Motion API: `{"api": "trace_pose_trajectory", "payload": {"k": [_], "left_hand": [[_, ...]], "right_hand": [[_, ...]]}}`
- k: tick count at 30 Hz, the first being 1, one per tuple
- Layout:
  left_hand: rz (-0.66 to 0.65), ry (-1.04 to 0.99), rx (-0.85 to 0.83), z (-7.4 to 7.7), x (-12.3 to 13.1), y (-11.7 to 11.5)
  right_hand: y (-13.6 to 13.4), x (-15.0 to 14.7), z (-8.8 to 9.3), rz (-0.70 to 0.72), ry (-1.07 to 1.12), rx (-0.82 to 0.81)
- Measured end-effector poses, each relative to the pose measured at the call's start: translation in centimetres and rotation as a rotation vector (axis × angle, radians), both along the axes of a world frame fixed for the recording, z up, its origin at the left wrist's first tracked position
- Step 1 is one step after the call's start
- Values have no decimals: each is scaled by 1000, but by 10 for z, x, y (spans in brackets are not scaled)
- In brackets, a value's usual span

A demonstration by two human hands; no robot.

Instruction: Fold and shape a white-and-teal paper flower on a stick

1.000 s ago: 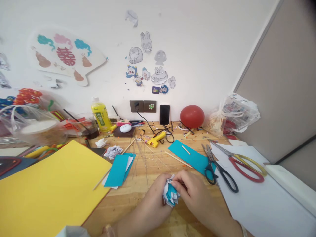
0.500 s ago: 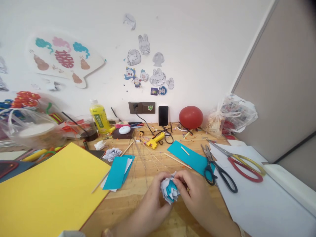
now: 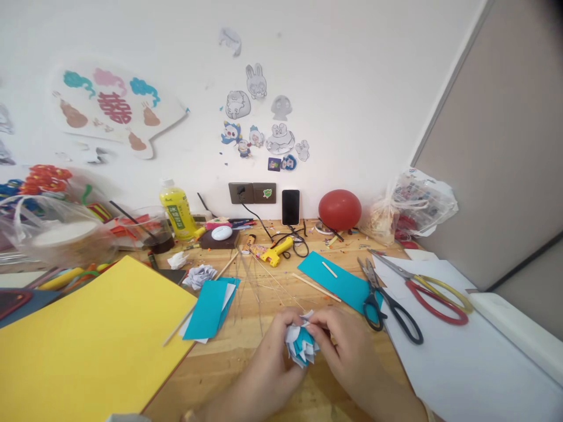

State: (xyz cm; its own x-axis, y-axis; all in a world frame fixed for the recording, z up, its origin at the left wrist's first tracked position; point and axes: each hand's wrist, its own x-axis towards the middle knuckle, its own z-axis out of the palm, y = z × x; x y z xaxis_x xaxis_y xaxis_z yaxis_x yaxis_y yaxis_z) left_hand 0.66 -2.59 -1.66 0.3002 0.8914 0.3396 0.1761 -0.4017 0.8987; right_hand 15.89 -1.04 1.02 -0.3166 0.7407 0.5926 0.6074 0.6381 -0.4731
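Note:
A ball-like paper flower (image 3: 302,344) with white and teal pointed petals is held between both hands near the front of the wooden table. My left hand (image 3: 275,357) wraps round its left side, thumb below and fingers above. With thumb and forefinger, my right hand (image 3: 347,346) pinches a petal at the flower's upper right. Teal paper pieces (image 3: 204,310) lie to the left over white paper. Behind my right hand is a teal strip (image 3: 334,278) with a short stick on it. A crumpled grey-white paper flower (image 3: 200,276) lies further back on the left.
Yellow paper (image 3: 88,340) covers the left side. Black-handled scissors (image 3: 387,305) and red-and-yellow-handled scissors (image 3: 435,293) lie on the right, by white sheets (image 3: 475,363). Further back are a yellow glue gun (image 3: 277,252), a bottle (image 3: 178,211), a phone (image 3: 291,207) and a red balloon (image 3: 340,210).
The flower has tilted slightly and sits a little lower between my hands. My right fingertips have shifted slightly left along its upper petals.

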Motion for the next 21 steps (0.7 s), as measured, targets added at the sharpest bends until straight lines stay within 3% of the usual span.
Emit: {"api": "trace_pose_trajectory", "payload": {"k": [10,16,21], "left_hand": [[-24,72,32,8,-1,-1],[-10,56,-28,7,-1,-4],[28,30,-147,6,3,-2]], "right_hand": [[1,-1,3,-18,40,-51],[1,-2,5,-13,158,-282],[5,-10,1,64,471,-522]]}}
